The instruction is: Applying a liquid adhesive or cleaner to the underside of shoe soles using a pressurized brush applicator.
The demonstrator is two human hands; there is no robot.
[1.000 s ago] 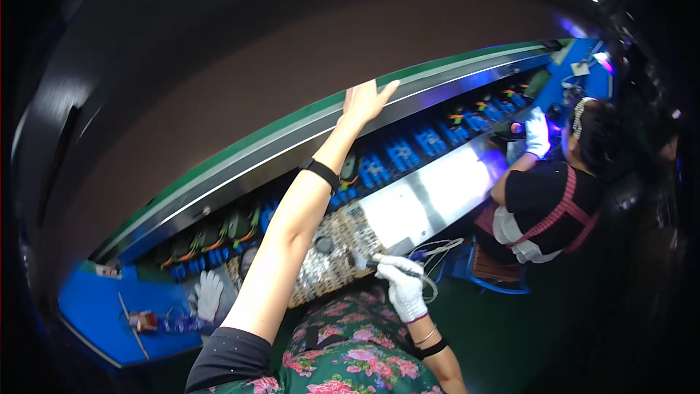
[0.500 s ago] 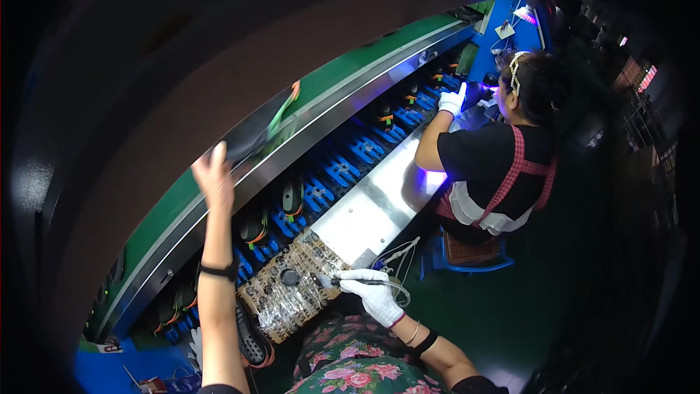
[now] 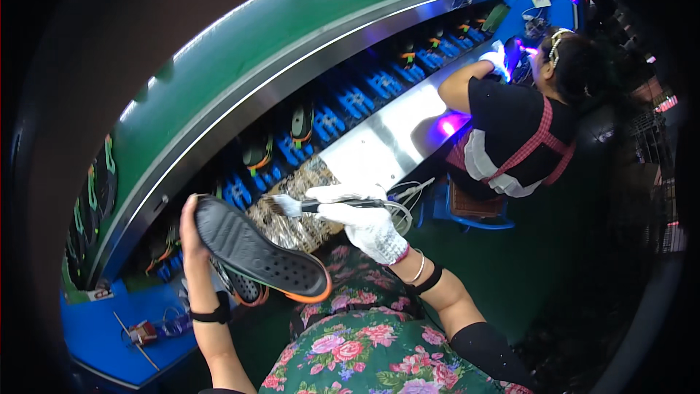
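Note:
A black shoe sole (image 3: 255,244) with an orange edge at its lower end is gripped along its left side by my bare left hand (image 3: 191,237). Its ridged and perforated face shows. In a white glove, my right hand (image 3: 364,222) is closed around the dark handle of a brush (image 3: 290,206) with pale bristles; a clear tube loops behind that hand. The bristles are just right of the sole's upper end, apart from it, above a film-covered brown work surface (image 3: 310,237). A second perforated sole (image 3: 246,288) shows partly beneath the held one.
A green conveyor belt (image 3: 240,66) curves along the far side, above a rack of blue holders (image 3: 355,102) bearing several soles. Beyond the shiny metal tabletop (image 3: 390,138), a co-worker (image 3: 503,124) sits on a blue-framed stool (image 3: 474,208). Blue surface (image 3: 102,335) at lower left.
My left hand has come back from the belt toward my body, bringing a sole. My right hand has moved up with the brush, whose bristles now point toward the sole.

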